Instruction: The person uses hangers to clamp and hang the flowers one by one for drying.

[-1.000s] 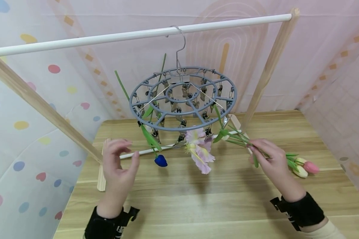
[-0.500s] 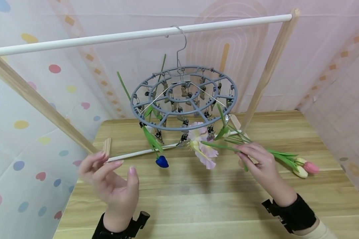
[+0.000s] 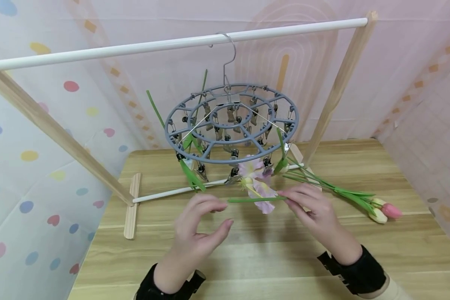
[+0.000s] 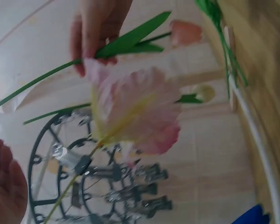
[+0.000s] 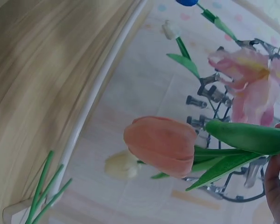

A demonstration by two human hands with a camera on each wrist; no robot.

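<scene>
My right hand (image 3: 289,201) pinches a thin green flower stem (image 3: 255,199) and holds it level below the grey round clip hanger (image 3: 293,121). The right wrist view shows a pink tulip head (image 5: 161,144) and green leaves (image 5: 247,137) close to those fingers (image 5: 276,186). My left hand (image 3: 225,213) hovers by the stem's free end, fingers loosely curled, holding nothing. A pale pink flower (image 3: 256,183) hangs clipped to the hanger between my hands. A blue flower (image 4: 254,217) hangs there too, hidden behind my left hand in the head view.
The hanger hooks over a white rail (image 3: 135,48) on a wooden frame (image 3: 335,91) standing on the wooden table (image 3: 270,258). Pink and cream tulips (image 3: 383,211) with long stems lie at the table's right. The frame's foot (image 3: 131,210) stands at the left.
My right hand lifted one stem away from the tulips on the table and carried it left, now level. My left hand dropped, then swung right from the frame's foot to the stem's end.
</scene>
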